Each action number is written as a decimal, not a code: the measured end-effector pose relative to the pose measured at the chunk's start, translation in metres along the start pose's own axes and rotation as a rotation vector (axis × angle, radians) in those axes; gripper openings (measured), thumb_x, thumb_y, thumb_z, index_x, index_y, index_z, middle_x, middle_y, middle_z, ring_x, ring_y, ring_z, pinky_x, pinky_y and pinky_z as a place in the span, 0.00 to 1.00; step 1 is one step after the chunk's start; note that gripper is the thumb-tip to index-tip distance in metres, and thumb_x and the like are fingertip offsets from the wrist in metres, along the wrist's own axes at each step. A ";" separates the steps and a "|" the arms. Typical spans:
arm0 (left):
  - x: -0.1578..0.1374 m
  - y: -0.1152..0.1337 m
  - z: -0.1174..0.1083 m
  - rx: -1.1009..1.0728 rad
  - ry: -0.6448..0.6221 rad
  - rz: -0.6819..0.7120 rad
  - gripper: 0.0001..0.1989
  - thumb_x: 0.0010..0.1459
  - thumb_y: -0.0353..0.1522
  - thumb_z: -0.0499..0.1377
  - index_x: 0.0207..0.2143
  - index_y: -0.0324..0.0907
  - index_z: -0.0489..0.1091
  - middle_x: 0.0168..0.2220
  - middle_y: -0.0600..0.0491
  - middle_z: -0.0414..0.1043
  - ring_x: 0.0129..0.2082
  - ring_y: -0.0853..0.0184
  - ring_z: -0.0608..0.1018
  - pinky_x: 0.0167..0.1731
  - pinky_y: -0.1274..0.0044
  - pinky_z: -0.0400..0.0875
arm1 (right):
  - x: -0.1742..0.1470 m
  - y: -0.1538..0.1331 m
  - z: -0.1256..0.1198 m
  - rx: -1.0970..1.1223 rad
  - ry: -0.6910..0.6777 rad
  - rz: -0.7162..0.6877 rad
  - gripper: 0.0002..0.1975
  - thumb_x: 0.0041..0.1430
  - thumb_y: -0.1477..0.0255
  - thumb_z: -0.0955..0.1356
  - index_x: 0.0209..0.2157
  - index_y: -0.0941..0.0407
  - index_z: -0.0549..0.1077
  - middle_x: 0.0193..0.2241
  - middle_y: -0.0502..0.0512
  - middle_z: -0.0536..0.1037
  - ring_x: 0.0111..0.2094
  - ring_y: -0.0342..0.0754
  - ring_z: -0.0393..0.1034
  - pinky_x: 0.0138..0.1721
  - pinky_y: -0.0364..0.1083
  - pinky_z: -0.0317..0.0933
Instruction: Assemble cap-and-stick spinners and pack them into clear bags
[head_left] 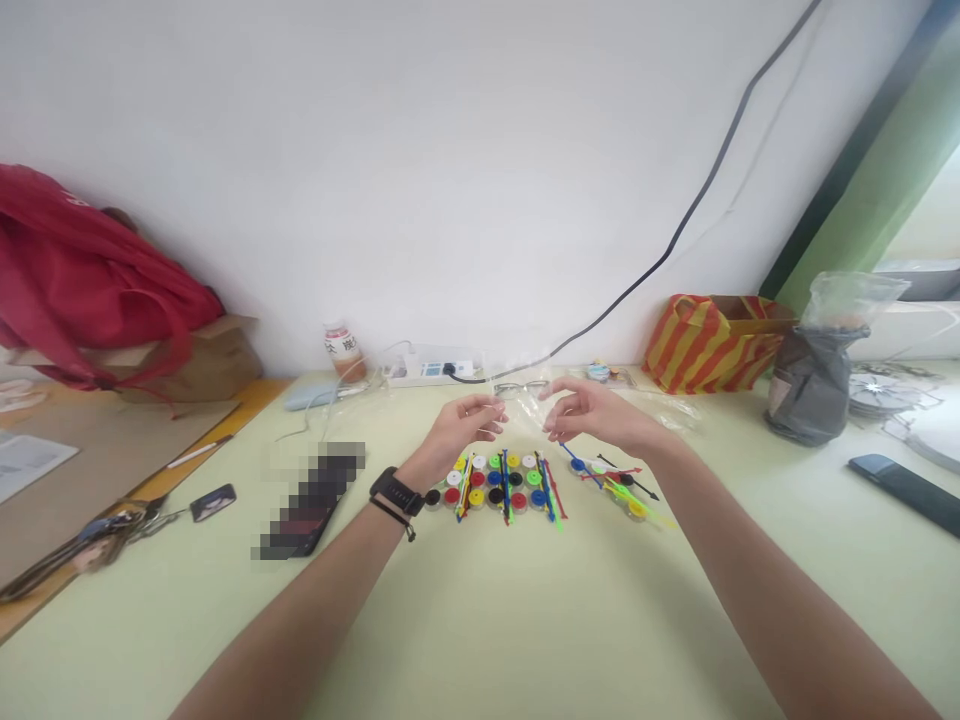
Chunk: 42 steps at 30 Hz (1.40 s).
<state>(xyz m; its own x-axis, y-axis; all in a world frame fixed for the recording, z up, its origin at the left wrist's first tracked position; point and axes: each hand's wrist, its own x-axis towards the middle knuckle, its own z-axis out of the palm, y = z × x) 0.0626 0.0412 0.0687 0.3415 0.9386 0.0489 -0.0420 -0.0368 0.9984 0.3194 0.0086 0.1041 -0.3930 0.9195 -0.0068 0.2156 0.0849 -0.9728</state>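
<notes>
A clear plastic bag is stretched between my hands above the table. My left hand, with a black watch on the wrist, pinches its left side. My right hand has its fingertips closed at the right side. Below them lie rows of small round coloured discs in white, red, yellow, blue, green and black. Thin coloured arrow-shaped pointers lie across these rows in bunches. To the right, under my right hand, is a looser pile of pointers with more discs.
A phone, keys and a pen lie left. At the back are a bottle, a power strip and glasses. A striped bag and a dark bag stand right.
</notes>
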 end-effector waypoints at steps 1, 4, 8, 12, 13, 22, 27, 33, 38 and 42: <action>0.000 0.001 -0.002 0.022 -0.027 0.001 0.21 0.54 0.43 0.71 0.44 0.38 0.78 0.37 0.47 0.79 0.34 0.67 0.79 0.36 0.75 0.73 | 0.000 0.001 -0.001 -0.025 -0.001 0.018 0.23 0.53 0.62 0.79 0.48 0.51 0.73 0.34 0.54 0.82 0.38 0.53 0.79 0.45 0.54 0.73; -0.004 0.009 -0.005 0.137 -0.156 -0.002 0.18 0.55 0.42 0.71 0.41 0.38 0.79 0.32 0.51 0.77 0.30 0.70 0.76 0.33 0.77 0.71 | 0.002 0.002 -0.006 -0.046 0.176 0.000 0.25 0.54 0.59 0.78 0.50 0.50 0.73 0.39 0.56 0.82 0.40 0.52 0.78 0.45 0.53 0.72; -0.012 0.021 -0.006 0.317 -0.366 -0.036 0.17 0.56 0.41 0.71 0.42 0.40 0.80 0.30 0.52 0.77 0.29 0.70 0.75 0.31 0.79 0.68 | -0.003 -0.004 -0.020 -0.035 0.194 -0.061 0.26 0.52 0.61 0.78 0.51 0.52 0.74 0.34 0.53 0.80 0.36 0.50 0.75 0.42 0.51 0.69; -0.015 0.028 -0.005 0.344 -0.409 -0.034 0.15 0.56 0.42 0.70 0.38 0.39 0.81 0.31 0.51 0.79 0.30 0.70 0.75 0.30 0.79 0.68 | -0.017 -0.015 -0.028 -0.170 0.057 -0.010 0.18 0.56 0.64 0.75 0.48 0.52 0.77 0.30 0.50 0.78 0.36 0.49 0.74 0.41 0.50 0.67; -0.015 0.029 -0.005 0.340 -0.421 -0.042 0.15 0.56 0.42 0.70 0.36 0.38 0.81 0.30 0.51 0.78 0.29 0.70 0.75 0.29 0.79 0.68 | -0.019 -0.017 -0.027 -0.199 0.039 0.014 0.18 0.57 0.64 0.74 0.49 0.52 0.76 0.30 0.50 0.78 0.37 0.50 0.74 0.41 0.49 0.67; -0.016 0.034 -0.007 0.422 -0.484 -0.042 0.16 0.54 0.43 0.71 0.36 0.38 0.80 0.27 0.51 0.79 0.24 0.70 0.76 0.24 0.80 0.67 | -0.013 -0.011 -0.021 -0.218 0.007 -0.049 0.15 0.58 0.59 0.74 0.40 0.55 0.79 0.29 0.53 0.79 0.33 0.48 0.72 0.37 0.48 0.65; -0.013 0.036 -0.015 0.430 -0.435 -0.001 0.16 0.52 0.43 0.72 0.35 0.39 0.80 0.30 0.49 0.80 0.29 0.68 0.78 0.30 0.78 0.71 | -0.016 -0.007 -0.034 -0.104 0.139 -0.108 0.16 0.56 0.57 0.76 0.37 0.55 0.79 0.29 0.52 0.78 0.32 0.47 0.71 0.40 0.49 0.66; -0.009 0.028 -0.012 0.337 -0.207 0.054 0.19 0.59 0.48 0.66 0.38 0.41 0.80 0.34 0.48 0.80 0.31 0.67 0.78 0.35 0.75 0.74 | -0.019 -0.007 -0.043 -0.080 0.179 -0.100 0.20 0.54 0.56 0.77 0.43 0.54 0.79 0.30 0.54 0.80 0.33 0.49 0.73 0.40 0.50 0.67; -0.004 0.023 -0.012 0.282 -0.089 0.144 0.20 0.60 0.49 0.64 0.36 0.40 0.81 0.35 0.46 0.81 0.32 0.66 0.78 0.34 0.75 0.72 | -0.020 -0.006 -0.049 -0.092 0.187 -0.089 0.20 0.52 0.55 0.78 0.40 0.54 0.80 0.32 0.56 0.82 0.34 0.50 0.74 0.42 0.51 0.68; -0.004 0.025 -0.013 0.238 -0.020 0.129 0.21 0.59 0.50 0.65 0.41 0.41 0.81 0.38 0.46 0.82 0.33 0.66 0.78 0.34 0.75 0.73 | -0.022 -0.005 -0.052 -0.103 0.143 -0.069 0.20 0.52 0.55 0.78 0.39 0.55 0.80 0.35 0.58 0.83 0.37 0.51 0.75 0.44 0.52 0.68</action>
<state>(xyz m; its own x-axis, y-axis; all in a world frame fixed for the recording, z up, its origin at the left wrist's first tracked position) 0.0478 0.0415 0.0929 0.3666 0.9139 0.1745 0.1342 -0.2376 0.9621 0.3733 0.0082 0.1213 -0.2806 0.9547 0.0990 0.2857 0.1815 -0.9410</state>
